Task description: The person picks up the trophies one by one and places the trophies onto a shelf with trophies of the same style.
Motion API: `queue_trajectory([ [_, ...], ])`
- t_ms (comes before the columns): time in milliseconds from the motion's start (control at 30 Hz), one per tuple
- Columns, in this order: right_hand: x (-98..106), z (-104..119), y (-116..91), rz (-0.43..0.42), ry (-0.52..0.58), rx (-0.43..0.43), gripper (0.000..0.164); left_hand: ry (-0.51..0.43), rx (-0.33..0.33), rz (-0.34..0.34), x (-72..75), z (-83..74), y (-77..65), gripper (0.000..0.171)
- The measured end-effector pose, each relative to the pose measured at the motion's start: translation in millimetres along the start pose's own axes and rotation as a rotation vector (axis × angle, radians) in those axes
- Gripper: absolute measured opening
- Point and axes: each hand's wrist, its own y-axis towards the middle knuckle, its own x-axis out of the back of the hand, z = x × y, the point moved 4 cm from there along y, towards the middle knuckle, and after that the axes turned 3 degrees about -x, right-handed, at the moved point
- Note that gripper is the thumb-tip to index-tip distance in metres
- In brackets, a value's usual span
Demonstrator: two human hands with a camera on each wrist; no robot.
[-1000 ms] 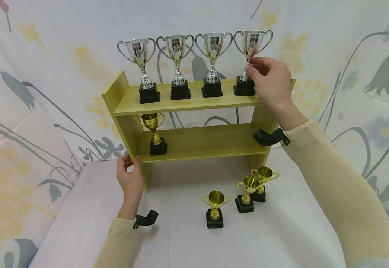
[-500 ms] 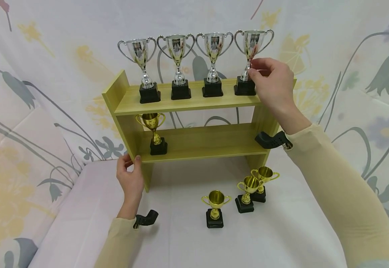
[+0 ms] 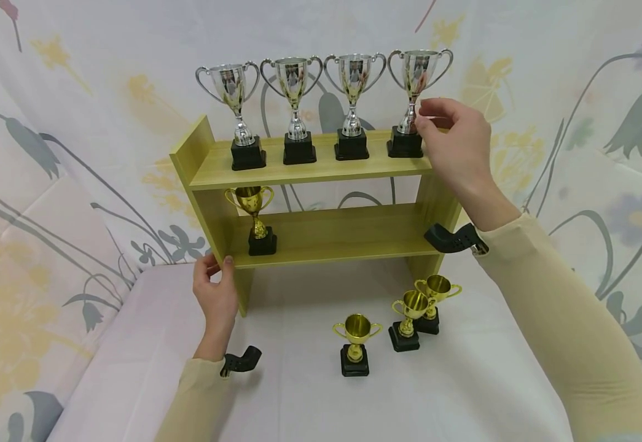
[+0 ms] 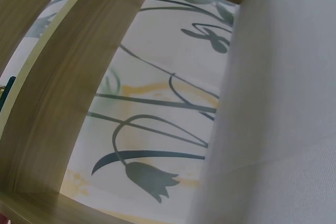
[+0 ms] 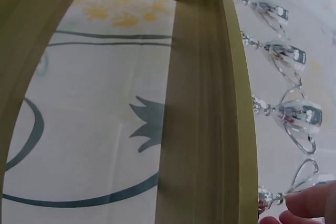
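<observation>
Two silver cup trophies stand at the left of the top shelf, a third silver trophy (image 3: 352, 126) beside them, and the rightmost silver trophy (image 3: 409, 116) near the right end, all upright on black bases. My right hand (image 3: 459, 138) is at that rightmost trophy, thumb and fingers parted just right of its stem. In the right wrist view the thumb (image 5: 310, 200) shows close by the stem. With my left hand (image 3: 217, 298) I hold the lower left side panel of the wooden shelf (image 3: 321, 175), thumb at its front edge. The left wrist view does not show the hand.
One gold trophy (image 3: 260, 224) stands at the left of the middle shelf. On the white tablecloth (image 3: 287, 393) are three more: a gold trophy (image 3: 355, 344) in front and two overlapping gold trophies (image 3: 405, 325) at the right. A flowered cloth (image 3: 77, 92) hangs behind.
My right hand has let go of the rightmost silver trophy's stem and drawn slightly right, its fingers parting. The trophy stays in place, and the left hand has not moved.
</observation>
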Motion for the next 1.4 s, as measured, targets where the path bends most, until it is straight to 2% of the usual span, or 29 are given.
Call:
queue_trajectory([
  [667, 11.4, 2.6, -15.1, -0.007, 0.050, 0.018, 0.034, 0.011, -0.010, 0.002, -0.5, -1.0, 0.8, 0.027],
  [1100, 12.7, -4.6, -25.4, -0.019, 0.065, 0.073, 0.030, 0.016, -0.009, 0.006, -0.2, -1.3, -0.7, 0.027],
  [1400, 11.5, -8.5, -29.3, -0.015, 0.131, 0.104, 0.026, 0.014, -0.015, 0.004, -0.6, -0.6, 0.2, 0.026],
])
